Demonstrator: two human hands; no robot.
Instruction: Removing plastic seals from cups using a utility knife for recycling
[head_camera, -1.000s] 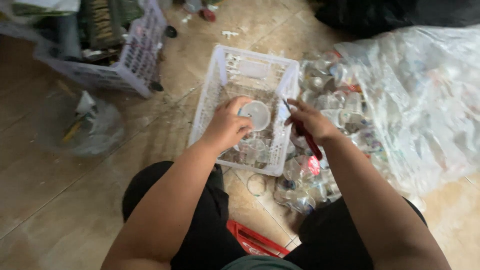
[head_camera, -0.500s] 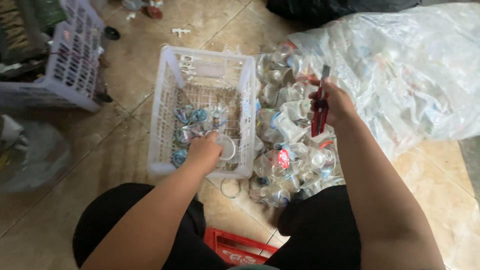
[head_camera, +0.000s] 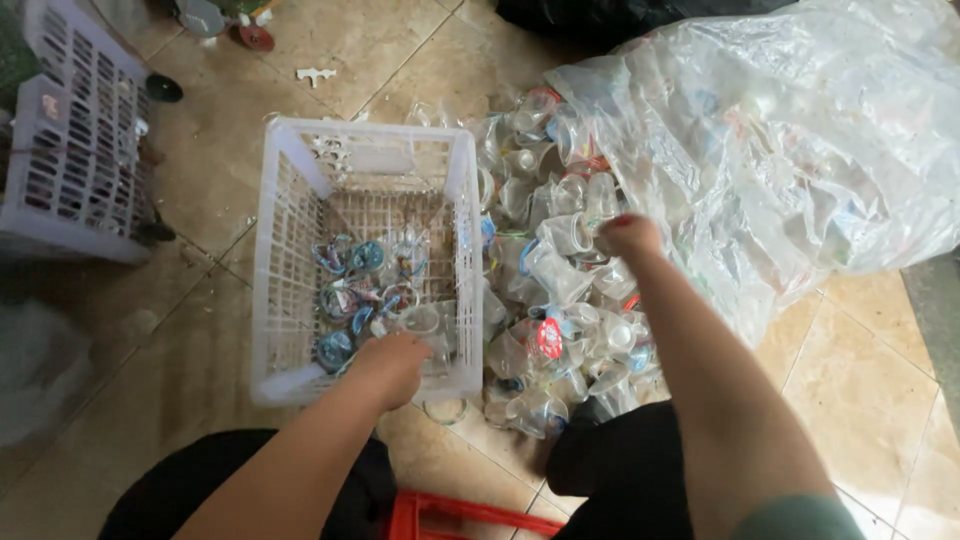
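We use the white slotted crate (head_camera: 365, 260) on the tiled floor as our landmark. Our left hand (head_camera: 390, 365) sits at its near edge, fingers curled around a clear plastic cup (head_camera: 425, 322) inside it, beside other cups with coloured rims. Just right of the crate lies a heap of clear cups (head_camera: 545, 300); our right hand (head_camera: 628, 235) reaches over it, closed, though we cannot tell what it holds. Right of the heap sits a big clear plastic bag (head_camera: 790, 150).
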